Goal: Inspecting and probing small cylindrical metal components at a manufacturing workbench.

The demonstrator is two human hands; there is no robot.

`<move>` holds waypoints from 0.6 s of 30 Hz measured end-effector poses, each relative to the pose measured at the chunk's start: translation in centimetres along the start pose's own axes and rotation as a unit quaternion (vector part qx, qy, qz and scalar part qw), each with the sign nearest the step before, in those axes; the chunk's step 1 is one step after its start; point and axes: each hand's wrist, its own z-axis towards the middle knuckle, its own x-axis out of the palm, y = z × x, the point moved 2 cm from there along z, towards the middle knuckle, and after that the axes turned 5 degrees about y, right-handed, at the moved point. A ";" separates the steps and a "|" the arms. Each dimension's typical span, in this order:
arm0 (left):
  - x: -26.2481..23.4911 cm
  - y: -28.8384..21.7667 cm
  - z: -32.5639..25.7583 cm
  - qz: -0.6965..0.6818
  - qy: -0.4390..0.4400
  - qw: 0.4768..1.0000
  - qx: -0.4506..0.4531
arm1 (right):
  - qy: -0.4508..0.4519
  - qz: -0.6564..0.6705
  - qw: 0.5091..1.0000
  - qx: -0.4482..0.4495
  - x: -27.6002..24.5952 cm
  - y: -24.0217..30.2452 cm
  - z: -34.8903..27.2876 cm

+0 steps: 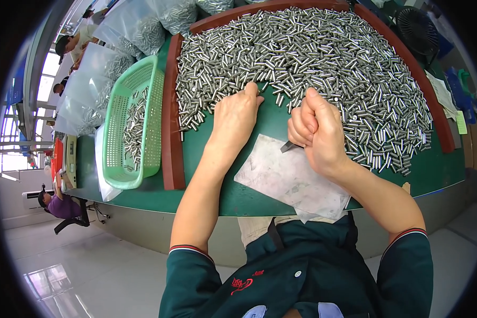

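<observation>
A wide heap of short shiny metal pins (302, 47) covers the far part of the green tabletop. At the heap's near edge, my left hand (235, 117) is closed, back upward, fingers curled under; anything in them is hidden. To its right, my right hand (319, 127) makes a fist with the thumb on top, above a stained white cloth (270, 175). From the lower side of this fist sticks the end of a dark flat tool (287, 147); the rest of it is hidden in the fist. Several loose pins (280, 99) lie between the two hands.
Dark red bars (172, 122) border the heap at left, back and right. Left of them stands a green perforated basket (152, 132) with some pins. Clear plastic bags (93, 69) of pins, a fan (416, 29) and a scale (69, 161) surround the work area. Other people sit farther left.
</observation>
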 end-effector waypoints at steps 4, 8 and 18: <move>-0.4 0.4 -0.2 -0.117 -0.039 0.992 0.020 | 0.004 0.017 1.000 0.006 0.2 0.1 -0.1; -0.6 0.9 -0.5 -0.745 0.080 0.648 -0.135 | 0.004 0.016 1.000 0.008 -0.4 -0.2 -0.2; -0.4 1.1 -0.5 -0.832 0.095 0.531 -0.128 | -0.001 0.010 1.000 0.007 -0.1 0.0 0.0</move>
